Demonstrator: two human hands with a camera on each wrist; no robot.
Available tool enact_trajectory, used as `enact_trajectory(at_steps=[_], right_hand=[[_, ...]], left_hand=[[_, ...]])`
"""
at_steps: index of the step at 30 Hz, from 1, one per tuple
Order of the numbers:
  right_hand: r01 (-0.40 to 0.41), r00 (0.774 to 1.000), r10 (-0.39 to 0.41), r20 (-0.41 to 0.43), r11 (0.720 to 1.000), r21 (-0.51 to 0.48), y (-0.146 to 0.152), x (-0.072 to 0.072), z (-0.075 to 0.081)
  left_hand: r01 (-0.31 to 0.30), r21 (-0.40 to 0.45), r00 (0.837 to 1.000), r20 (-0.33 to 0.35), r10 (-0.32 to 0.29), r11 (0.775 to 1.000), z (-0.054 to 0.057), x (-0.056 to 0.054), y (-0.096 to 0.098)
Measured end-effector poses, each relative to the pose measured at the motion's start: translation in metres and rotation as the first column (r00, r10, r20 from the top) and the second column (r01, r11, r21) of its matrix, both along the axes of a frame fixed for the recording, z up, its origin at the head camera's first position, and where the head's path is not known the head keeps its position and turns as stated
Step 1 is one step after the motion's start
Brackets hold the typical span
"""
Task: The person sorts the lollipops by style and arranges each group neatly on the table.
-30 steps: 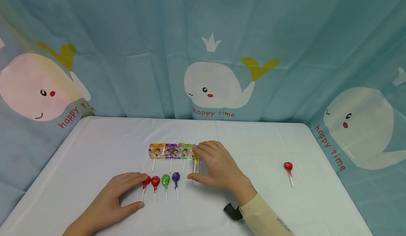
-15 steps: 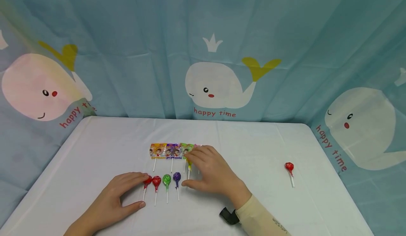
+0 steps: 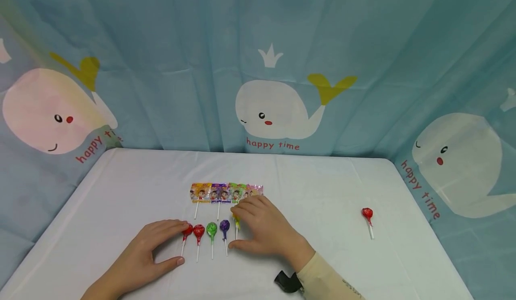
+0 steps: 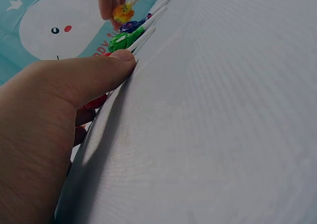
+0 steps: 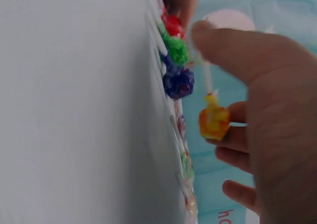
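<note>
My right hand [image 3: 266,228] holds a yellow lollipop [image 5: 214,121] between thumb and fingers. In the right wrist view its wrapped ball rests against the fingertips and its stick runs up towards the thumb. It is just right of a purple lollipop [image 3: 224,225], the end of a row. Left of that lie a green lollipop [image 3: 211,229] and a red lollipop [image 3: 199,231]. At the row's left end, my left hand [image 3: 147,248] rests on the table, its fingertips touching another red lollipop [image 3: 186,232] at the ball and its thumb by the stick's end.
Behind the row lie flat-wrapped lollipops in orange [image 3: 200,192], purple [image 3: 221,192], green [image 3: 237,191] and pink [image 3: 256,190]. A lone red lollipop [image 3: 367,213] lies far right on the white table [image 3: 322,192]. A black strap piece [image 3: 287,282] shows by the right sleeve.
My right hand has moved left and towards me with the yellow lollipop, from the flat-wrapped row to beside the purple lollipop. The pink wrapper is uncovered. My left hand has stayed put.
</note>
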State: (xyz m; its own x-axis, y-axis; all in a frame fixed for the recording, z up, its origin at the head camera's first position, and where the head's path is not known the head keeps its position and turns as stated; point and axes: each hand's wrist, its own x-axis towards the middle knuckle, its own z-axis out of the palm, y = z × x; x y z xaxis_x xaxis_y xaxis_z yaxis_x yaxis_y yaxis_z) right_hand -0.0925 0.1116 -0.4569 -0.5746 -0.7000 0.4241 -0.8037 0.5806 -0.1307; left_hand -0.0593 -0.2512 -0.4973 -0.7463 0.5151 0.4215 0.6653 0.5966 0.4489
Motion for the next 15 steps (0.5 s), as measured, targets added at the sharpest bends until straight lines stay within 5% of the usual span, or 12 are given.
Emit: enact_trajectory(at_steps=[15], right_hand=[[0.010, 1.000, -0.012, 0.024, 0.995, 0.100, 0.000, 0.008, -0.015]], left_hand=[[-0.012, -0.008, 1.000, 0.017, 0.012, 1.000, 0.001, 0.002, 0.000]])
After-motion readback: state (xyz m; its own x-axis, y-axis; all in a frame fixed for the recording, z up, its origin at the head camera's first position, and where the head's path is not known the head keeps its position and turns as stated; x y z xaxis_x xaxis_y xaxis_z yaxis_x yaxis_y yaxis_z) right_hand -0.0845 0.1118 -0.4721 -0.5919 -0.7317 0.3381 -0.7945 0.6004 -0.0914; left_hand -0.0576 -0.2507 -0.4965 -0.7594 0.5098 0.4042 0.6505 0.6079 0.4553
